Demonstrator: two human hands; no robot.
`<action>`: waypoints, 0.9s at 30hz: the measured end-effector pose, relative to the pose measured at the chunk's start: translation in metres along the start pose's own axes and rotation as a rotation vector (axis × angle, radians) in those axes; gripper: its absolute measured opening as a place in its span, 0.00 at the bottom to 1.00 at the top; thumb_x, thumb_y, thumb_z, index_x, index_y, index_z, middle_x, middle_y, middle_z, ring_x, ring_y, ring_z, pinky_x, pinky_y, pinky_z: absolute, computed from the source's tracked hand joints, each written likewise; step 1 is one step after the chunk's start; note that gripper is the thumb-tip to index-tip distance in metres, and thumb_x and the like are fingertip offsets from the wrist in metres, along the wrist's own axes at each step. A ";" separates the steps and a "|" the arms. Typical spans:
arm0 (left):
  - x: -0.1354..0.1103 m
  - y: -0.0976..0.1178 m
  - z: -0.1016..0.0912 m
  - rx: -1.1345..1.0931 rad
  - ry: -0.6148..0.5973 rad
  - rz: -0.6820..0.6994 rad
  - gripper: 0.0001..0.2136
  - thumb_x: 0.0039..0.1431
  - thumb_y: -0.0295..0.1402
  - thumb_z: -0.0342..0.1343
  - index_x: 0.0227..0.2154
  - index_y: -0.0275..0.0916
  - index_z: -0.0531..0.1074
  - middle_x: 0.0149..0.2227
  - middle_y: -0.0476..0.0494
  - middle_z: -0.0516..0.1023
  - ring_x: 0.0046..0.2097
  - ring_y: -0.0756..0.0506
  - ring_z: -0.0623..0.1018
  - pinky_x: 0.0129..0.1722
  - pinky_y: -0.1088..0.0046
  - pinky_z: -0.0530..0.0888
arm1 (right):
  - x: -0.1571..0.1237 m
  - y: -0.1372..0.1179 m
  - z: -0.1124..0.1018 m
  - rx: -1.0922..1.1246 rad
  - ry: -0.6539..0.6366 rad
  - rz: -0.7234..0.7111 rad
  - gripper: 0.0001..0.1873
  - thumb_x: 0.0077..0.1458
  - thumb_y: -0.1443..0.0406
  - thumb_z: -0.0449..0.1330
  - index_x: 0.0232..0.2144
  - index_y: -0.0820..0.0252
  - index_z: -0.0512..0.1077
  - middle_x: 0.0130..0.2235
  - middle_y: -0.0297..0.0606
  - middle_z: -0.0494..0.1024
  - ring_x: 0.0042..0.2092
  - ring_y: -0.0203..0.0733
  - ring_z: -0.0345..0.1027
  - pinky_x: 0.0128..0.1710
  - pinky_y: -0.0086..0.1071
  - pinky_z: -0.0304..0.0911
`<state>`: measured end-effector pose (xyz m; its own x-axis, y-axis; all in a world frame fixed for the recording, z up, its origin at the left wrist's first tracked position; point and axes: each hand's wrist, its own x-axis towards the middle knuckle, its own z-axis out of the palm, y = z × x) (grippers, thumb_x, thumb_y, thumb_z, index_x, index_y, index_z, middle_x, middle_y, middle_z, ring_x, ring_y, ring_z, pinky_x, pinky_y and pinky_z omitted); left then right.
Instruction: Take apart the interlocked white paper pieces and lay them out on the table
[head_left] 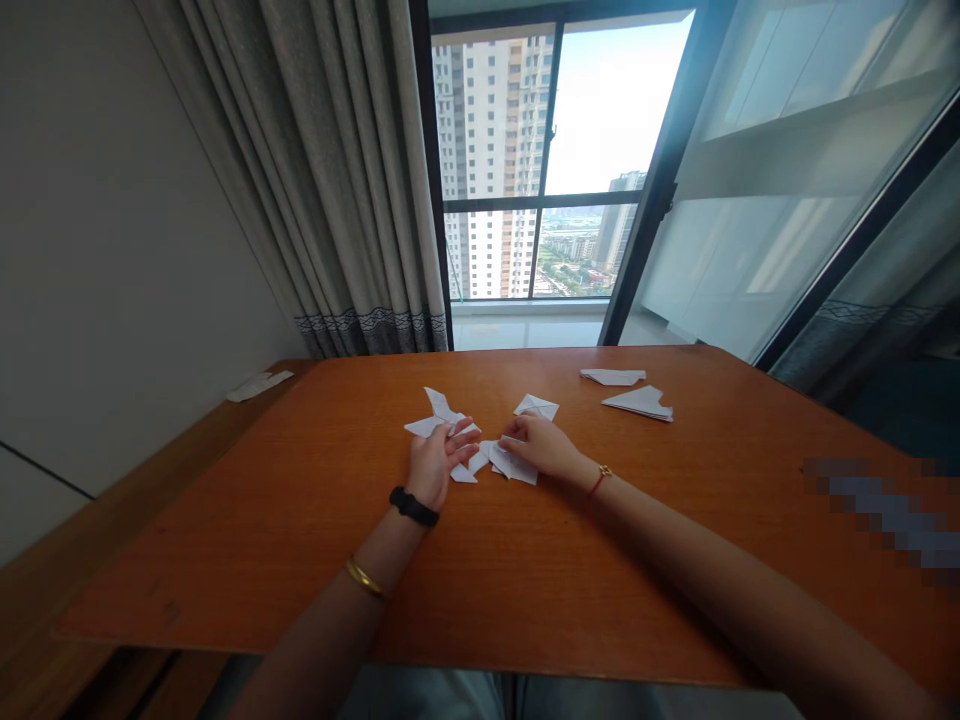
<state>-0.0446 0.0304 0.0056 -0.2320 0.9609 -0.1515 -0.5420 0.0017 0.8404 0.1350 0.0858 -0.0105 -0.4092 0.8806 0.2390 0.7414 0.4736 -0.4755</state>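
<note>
My left hand (pixel 435 462) is palm-inward with its fingers spread apart, beside a white pinwheel-shaped folded paper (pixel 438 404). Part of that paper is hidden behind the fingers. My right hand (pixel 549 444) has its fingers bent together at the edge of a folded white paper (pixel 516 466) on the table. How firmly it grips is hard to see. Small paper points (pixel 463 474) stick out between the two hands. A square folded paper (pixel 537 404) with crease lines lies just behind my right hand.
On the orange-brown wooden table (pixel 315 540), a folded paper plane (pixel 642 404) and a flat folded strip of paper (pixel 613 377) lie at the back right. More paper (pixel 259 386) rests on the ledge at the left. A grey curtain (pixel 352 200) hangs beyond the far edge.
</note>
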 end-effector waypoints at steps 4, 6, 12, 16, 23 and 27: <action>0.005 -0.004 -0.003 -0.028 0.030 0.071 0.01 0.52 0.24 0.56 0.28 0.32 0.69 0.36 0.38 0.77 0.36 0.46 0.79 0.34 0.70 0.78 | 0.005 -0.013 0.016 -0.085 -0.066 -0.062 0.24 0.42 0.50 0.66 0.38 0.60 0.74 0.41 0.44 0.72 0.45 0.48 0.65 0.43 0.36 0.59; 0.006 -0.005 -0.004 -0.016 0.029 0.082 0.02 0.51 0.24 0.58 0.27 0.31 0.70 0.31 0.42 0.76 0.33 0.48 0.78 0.33 0.71 0.78 | 0.009 -0.015 0.021 0.001 -0.104 -0.021 0.25 0.35 0.54 0.71 0.35 0.61 0.74 0.40 0.44 0.72 0.44 0.47 0.65 0.42 0.35 0.59; 0.007 -0.006 -0.005 0.046 -0.014 0.075 0.05 0.51 0.27 0.60 0.29 0.31 0.71 0.31 0.43 0.75 0.28 0.51 0.75 0.27 0.75 0.76 | 0.011 -0.005 0.002 0.351 -0.106 0.126 0.10 0.46 0.61 0.64 0.27 0.61 0.71 0.26 0.32 0.72 0.27 0.33 0.63 0.28 0.28 0.58; 0.000 -0.008 -0.001 0.096 -0.115 0.027 0.08 0.50 0.27 0.62 0.33 0.31 0.72 0.33 0.42 0.77 0.30 0.50 0.77 0.29 0.77 0.76 | -0.013 -0.008 -0.030 0.977 -0.005 0.294 0.16 0.44 0.60 0.66 0.35 0.62 0.70 0.23 0.28 0.69 0.22 0.29 0.58 0.21 0.24 0.54; -0.022 -0.020 0.009 0.129 -0.355 -0.143 0.17 0.49 0.29 0.64 0.44 0.37 0.71 0.49 0.37 0.75 0.47 0.43 0.77 0.45 0.71 0.74 | -0.047 -0.027 -0.030 1.681 0.034 0.560 0.12 0.44 0.70 0.67 0.28 0.61 0.67 0.24 0.31 0.73 0.26 0.31 0.69 0.25 0.23 0.65; -0.028 -0.023 0.011 0.113 -0.391 -0.139 0.18 0.48 0.31 0.65 0.43 0.38 0.73 0.50 0.39 0.75 0.51 0.43 0.75 0.53 0.66 0.69 | -0.052 -0.039 -0.013 1.675 0.029 0.623 0.09 0.48 0.69 0.65 0.30 0.61 0.67 0.26 0.32 0.74 0.27 0.31 0.70 0.22 0.22 0.64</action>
<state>-0.0163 0.0069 -0.0041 0.1721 0.9821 -0.0772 -0.4492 0.1480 0.8811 0.1336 0.0219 0.0067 -0.2856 0.9136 -0.2893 -0.5173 -0.4011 -0.7560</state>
